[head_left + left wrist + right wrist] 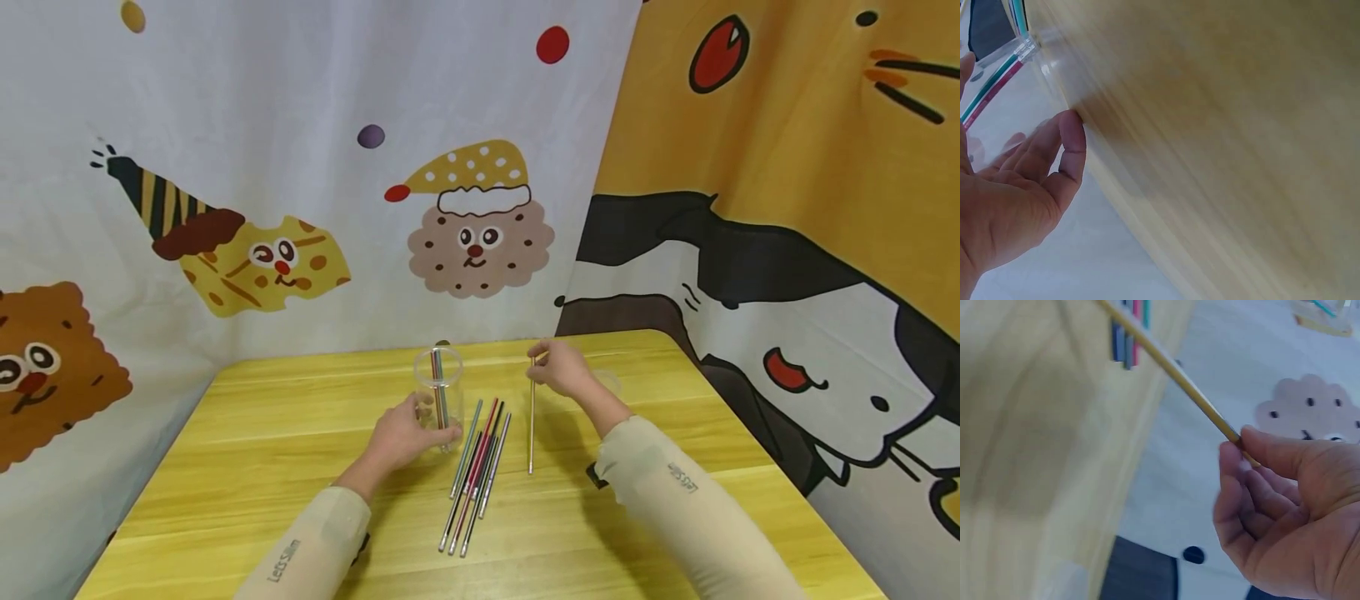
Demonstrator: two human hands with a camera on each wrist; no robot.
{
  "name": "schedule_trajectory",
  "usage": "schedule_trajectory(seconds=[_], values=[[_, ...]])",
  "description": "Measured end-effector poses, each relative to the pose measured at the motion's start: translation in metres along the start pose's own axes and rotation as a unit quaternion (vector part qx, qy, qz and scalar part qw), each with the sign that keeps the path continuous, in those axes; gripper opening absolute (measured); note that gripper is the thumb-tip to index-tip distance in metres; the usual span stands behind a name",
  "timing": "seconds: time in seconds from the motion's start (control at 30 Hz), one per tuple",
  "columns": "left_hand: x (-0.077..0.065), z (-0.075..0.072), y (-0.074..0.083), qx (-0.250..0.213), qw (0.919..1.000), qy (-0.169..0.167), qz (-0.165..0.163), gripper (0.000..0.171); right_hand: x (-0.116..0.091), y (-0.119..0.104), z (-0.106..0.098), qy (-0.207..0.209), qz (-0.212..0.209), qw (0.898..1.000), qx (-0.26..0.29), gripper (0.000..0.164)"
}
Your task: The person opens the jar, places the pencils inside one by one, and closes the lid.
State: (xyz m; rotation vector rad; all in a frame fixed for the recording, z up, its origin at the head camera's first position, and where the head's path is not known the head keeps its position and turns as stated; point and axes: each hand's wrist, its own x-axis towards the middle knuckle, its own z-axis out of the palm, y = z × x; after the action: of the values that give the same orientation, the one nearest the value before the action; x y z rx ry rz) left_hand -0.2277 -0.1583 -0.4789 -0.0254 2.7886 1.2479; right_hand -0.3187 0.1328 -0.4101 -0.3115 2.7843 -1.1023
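My left hand [403, 435] grips a clear cup [456, 398] standing near the far side of the table, thumb and fingers on either side of its wall. Several pencils [439, 392] stand inside it, leaning a little; teal and dark red ones [999, 81] show in the left wrist view. To the right, my right hand [562, 367] pinches a gold pencil [532, 425] close to its upper end between thumb and fingertips. That pencil hangs almost upright, its other end pointing down. Between the hands lies a loose pile of pencils [474, 475] in pink, black, teal and silver.
A clear round lid-like piece [607, 382] lies on the table [300, 467] behind the right wrist. Past the table's far edge hangs a cloth backdrop [300, 100] with cartoon prints.
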Motion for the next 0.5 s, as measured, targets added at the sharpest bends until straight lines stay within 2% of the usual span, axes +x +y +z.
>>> schedule_trajectory(seconds=[0.1, 0.2, 0.37, 0.5], values=[[0.0, 0.0, -0.001, 0.0, 1.0, -0.001, -0.002, 0.088, -0.005, -0.011, -0.008, 0.045, -0.033, 0.998, 0.001, 0.033], [0.001, 0.0, -0.002, 0.001, 1.0, -0.001, 0.0, 0.087, -0.008, -0.023, -0.013, 0.105, -0.078, 0.991, -0.01, 0.032], [-0.001, 0.0, -0.002, 0.007, 1.0, -0.003, 0.006, 0.084, -0.017, -0.044, -0.024, 0.195, -0.145, 0.97, -0.002, 0.022], [-0.001, 0.0, -0.002, 0.02, 0.9998, -0.001, 0.007, 0.083, -0.024, -0.064, -0.037, 0.254, -0.204, 0.944, 0.054, 0.018]])
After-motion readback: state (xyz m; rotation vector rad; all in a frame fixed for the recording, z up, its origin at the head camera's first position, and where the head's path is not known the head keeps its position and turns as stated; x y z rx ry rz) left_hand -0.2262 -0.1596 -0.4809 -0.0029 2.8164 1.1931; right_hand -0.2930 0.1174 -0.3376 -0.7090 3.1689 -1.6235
